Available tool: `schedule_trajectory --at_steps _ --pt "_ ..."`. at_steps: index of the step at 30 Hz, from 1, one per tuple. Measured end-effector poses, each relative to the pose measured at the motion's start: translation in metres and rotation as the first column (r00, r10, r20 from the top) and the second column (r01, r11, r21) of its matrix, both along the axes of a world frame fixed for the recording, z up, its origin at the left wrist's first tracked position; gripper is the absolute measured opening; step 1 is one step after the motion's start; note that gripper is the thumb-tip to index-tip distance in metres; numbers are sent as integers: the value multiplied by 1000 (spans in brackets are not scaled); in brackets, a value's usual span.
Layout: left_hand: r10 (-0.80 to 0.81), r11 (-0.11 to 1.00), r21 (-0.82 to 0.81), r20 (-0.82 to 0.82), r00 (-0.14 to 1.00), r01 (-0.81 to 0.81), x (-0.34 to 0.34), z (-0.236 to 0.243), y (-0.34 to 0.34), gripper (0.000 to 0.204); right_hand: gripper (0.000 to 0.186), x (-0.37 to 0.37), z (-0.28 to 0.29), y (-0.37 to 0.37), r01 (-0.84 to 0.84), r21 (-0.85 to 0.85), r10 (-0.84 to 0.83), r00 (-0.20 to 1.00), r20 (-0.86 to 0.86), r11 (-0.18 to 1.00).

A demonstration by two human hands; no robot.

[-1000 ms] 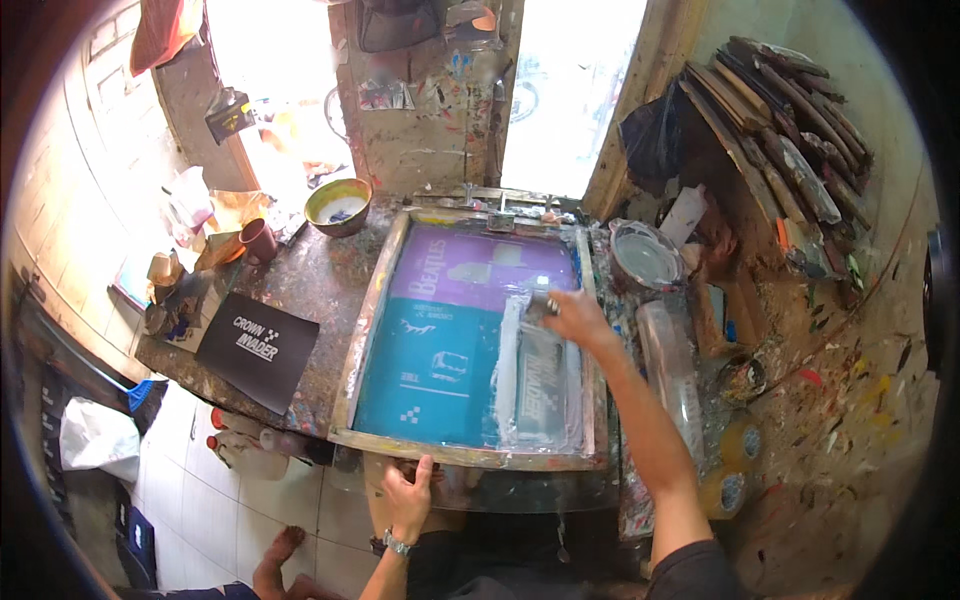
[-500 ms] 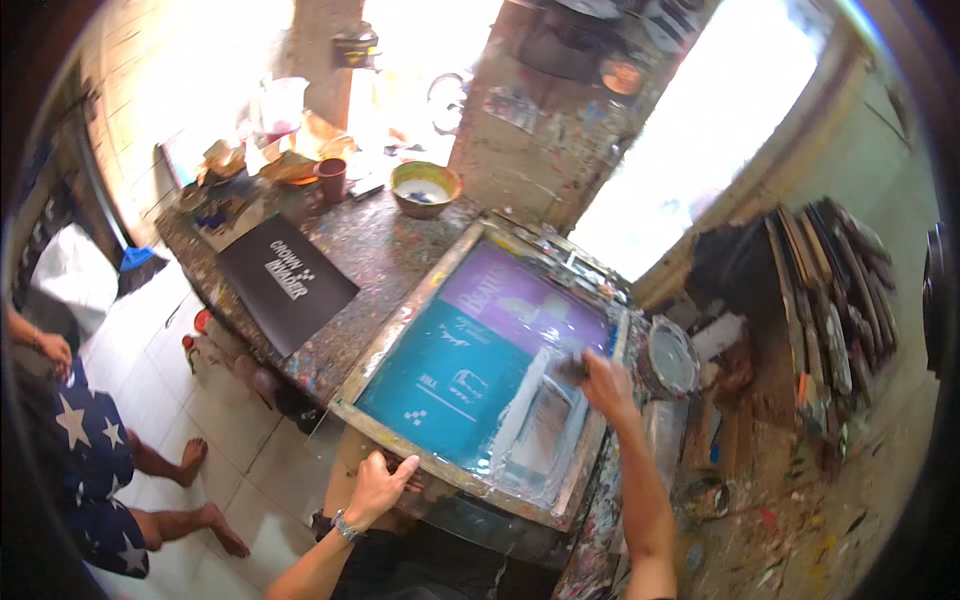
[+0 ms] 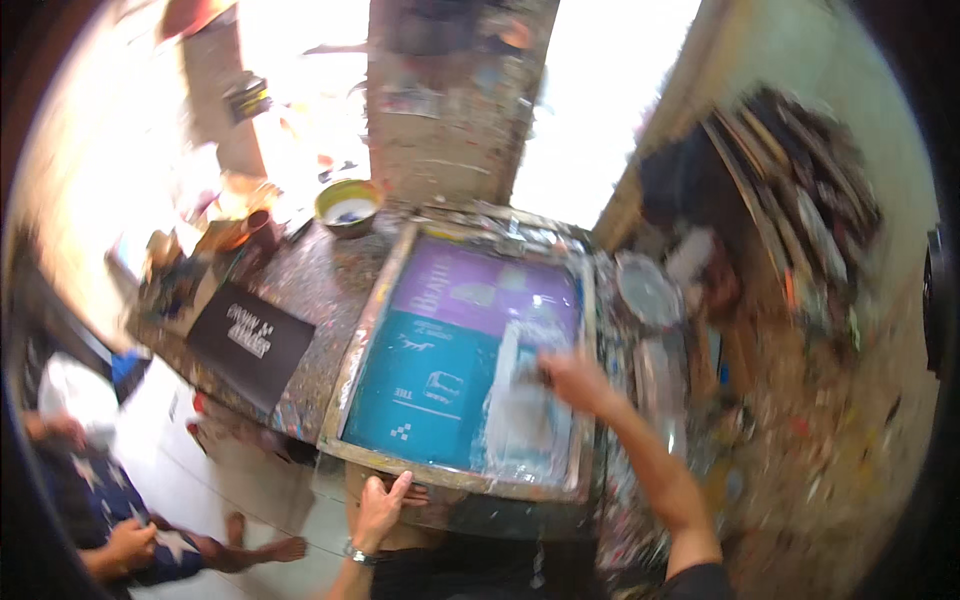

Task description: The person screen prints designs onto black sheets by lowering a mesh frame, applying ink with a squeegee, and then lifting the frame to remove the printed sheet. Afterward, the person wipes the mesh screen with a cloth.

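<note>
A wooden-framed printing screen (image 3: pixel 455 375) lies in front of me, its mesh part purple and part teal with pale lettering and small designs. White wet paste (image 3: pixel 520 430) is smeared around a rectangular patch at its lower right. Over this patch my right hand (image 3: pixel 578 383) is closed around a small dark object, too blurred to name. My left hand (image 3: pixel 385 508) grips the near edge of the wooden frame, thumb up against it and fingers partly hidden beneath.
A black printed sheet (image 3: pixel 250 345) lies on the paint-spotted table to the left, near a yellow-rimmed bowl (image 3: pixel 347 205) and a brown cup (image 3: pixel 262 230). Right of the screen stands a round tub (image 3: pixel 648 288); stacked frames (image 3: pixel 790 190) lean beyond. Another person's hand (image 3: pixel 130 547) shows lower left.
The whole view has shifted. My right hand has moved slightly leftward over the pasted patch, whose brownish middle now looks whiter. My left hand stays at the frame's edge.
</note>
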State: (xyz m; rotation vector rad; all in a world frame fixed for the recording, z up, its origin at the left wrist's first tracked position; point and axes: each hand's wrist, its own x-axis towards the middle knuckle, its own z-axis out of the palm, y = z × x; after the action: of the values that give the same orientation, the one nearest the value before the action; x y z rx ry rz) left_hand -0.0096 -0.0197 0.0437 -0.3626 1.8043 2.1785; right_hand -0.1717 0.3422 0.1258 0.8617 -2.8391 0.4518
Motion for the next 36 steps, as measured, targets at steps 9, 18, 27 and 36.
schedule_trajectory --at_steps 9,18,27,36 --pt "49 998 33 26 998 -50 8 -8 -2 35 18 91 -13 -41 339 -48 -336 940 59 940" --pt "-14 1000 -23 -17 1000 14 3 -5 -1 41 16 -13 -4 3 181 31 -183 981 67 983" --pt "14 999 45 22 1000 -15 4 -13 -1 36 27 -19 -4 5 231 108 -243 964 112 967" --pt "-21 999 37 26 999 20 6 -6 -4 33 32 140 14 -49 209 144 -242 932 270 967"
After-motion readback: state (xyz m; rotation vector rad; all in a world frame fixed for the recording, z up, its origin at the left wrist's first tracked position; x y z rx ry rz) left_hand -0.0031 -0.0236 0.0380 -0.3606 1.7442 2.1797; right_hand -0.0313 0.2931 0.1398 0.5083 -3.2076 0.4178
